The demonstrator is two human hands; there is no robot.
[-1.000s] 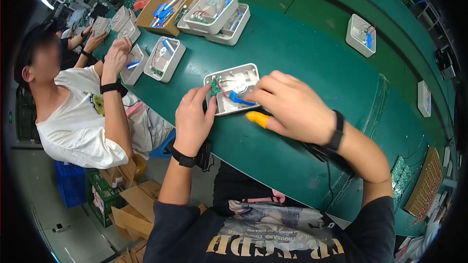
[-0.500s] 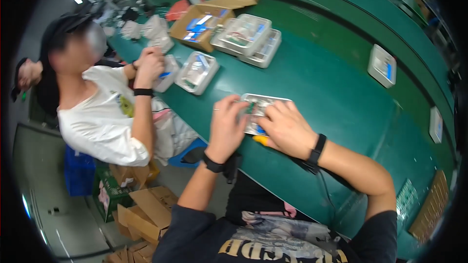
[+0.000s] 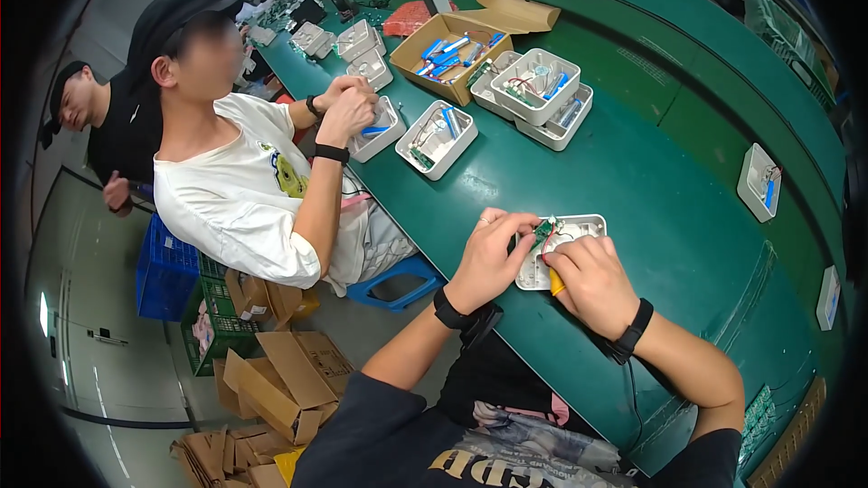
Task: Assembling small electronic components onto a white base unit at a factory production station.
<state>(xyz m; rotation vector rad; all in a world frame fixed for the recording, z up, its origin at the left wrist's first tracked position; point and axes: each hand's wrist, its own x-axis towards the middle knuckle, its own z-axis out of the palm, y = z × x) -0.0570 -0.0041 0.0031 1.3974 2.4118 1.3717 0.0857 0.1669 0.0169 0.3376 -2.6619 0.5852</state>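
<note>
Looking down through the head camera, I find an open, white, rectangular plastic case [image 3: 583, 222] lying on the dark green tabletop [image 3: 506, 188], with both hands at it. The left grip [image 3: 493, 255] is at the case's left end, fingertips at or just beside a small green circuit board [image 3: 543, 231] near the far left corner; I cannot tell whether finger and thumb are clamped on it. The right grip [image 3: 592, 287] comes over the near right side, fingers curled down into the case, a yellow cover [image 3: 556, 282] on its thumb. The hand hides its own fingertips from me, so I cannot tell whether they close on anything.

Farther left on the tabletop I see a second white case [image 3: 458, 158] with a blue cylinder inside. Beyond it, stacked white cases [image 3: 513, 106] stand beside an open brown cardboard box [image 3: 429, 81] of blue cylinders [image 3: 441, 61]. A co-worker in a white T-shirt [image 3: 244, 190] has both hands at another white case [image 3: 386, 145]. Two more white cases [image 3: 752, 172] sit well apart toward the right.
</note>
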